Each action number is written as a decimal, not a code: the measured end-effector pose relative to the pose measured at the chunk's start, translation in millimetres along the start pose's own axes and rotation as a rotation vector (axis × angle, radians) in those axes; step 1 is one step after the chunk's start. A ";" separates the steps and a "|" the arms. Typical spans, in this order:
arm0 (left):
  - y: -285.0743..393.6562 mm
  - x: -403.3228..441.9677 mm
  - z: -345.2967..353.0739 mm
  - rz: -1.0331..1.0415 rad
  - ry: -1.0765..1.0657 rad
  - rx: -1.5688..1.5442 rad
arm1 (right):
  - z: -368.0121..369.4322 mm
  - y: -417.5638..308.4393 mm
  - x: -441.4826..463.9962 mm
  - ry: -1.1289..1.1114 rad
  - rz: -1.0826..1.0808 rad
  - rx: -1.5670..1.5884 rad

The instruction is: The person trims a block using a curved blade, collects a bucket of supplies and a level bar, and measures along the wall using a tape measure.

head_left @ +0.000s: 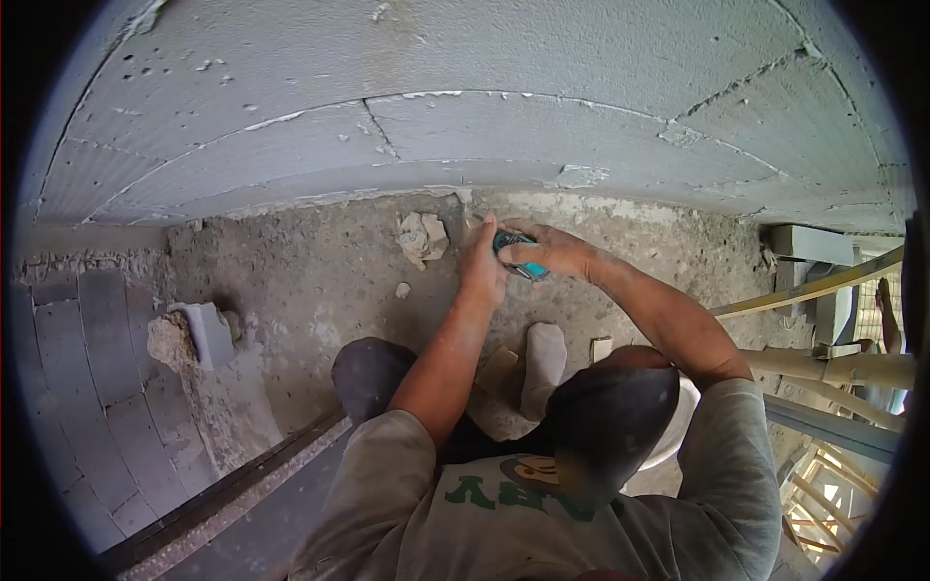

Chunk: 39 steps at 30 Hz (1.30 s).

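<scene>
A compact teal-and-black tool (524, 259) is in my right hand (562, 252), whose fingers are closed around its top and side. Its exact kind is hard to make out. My left hand (482, 259) is right against the tool's left side, thumb edge towards the camera. Most of its fingers are hidden, so its grip does not show. Both hands are low over the rough concrete floor (320, 261), close to the foot of the grey block wall (504, 131). A broken lump of masonry (421, 238) lies left of my hands.
A block piece (201, 334) with mortar stuck to it lies at left, near a block wall (107, 353). Pale blocks (812, 245), a curved yellowish strip (823, 289) and wooden poles (833, 368) are at right. A long bar (232, 494) crosses at lower left.
</scene>
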<state>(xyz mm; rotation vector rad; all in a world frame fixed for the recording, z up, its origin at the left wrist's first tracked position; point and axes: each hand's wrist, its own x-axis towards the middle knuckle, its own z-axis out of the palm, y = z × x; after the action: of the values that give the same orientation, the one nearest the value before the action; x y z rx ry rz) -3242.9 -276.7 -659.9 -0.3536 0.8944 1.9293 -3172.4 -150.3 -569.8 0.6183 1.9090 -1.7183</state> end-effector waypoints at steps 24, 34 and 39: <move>41.0 62.1 -97.0 -0.067 0.055 0.495 | -63.6 69.0 29.4 0.095 0.173 -0.771; 34.6 121.4 -74.7 0.112 0.168 0.278 | -105.6 92.9 15.5 0.268 0.195 -0.778; 22.9 125.5 -68.7 0.160 0.088 0.169 | -111.8 86.4 10.9 0.329 0.230 -0.679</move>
<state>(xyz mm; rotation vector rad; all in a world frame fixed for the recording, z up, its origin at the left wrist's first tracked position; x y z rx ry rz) -3334.5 -251.8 -769.4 -0.2757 1.1662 1.9776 -3133.1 -30.2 -634.0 0.8309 2.3525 -0.7739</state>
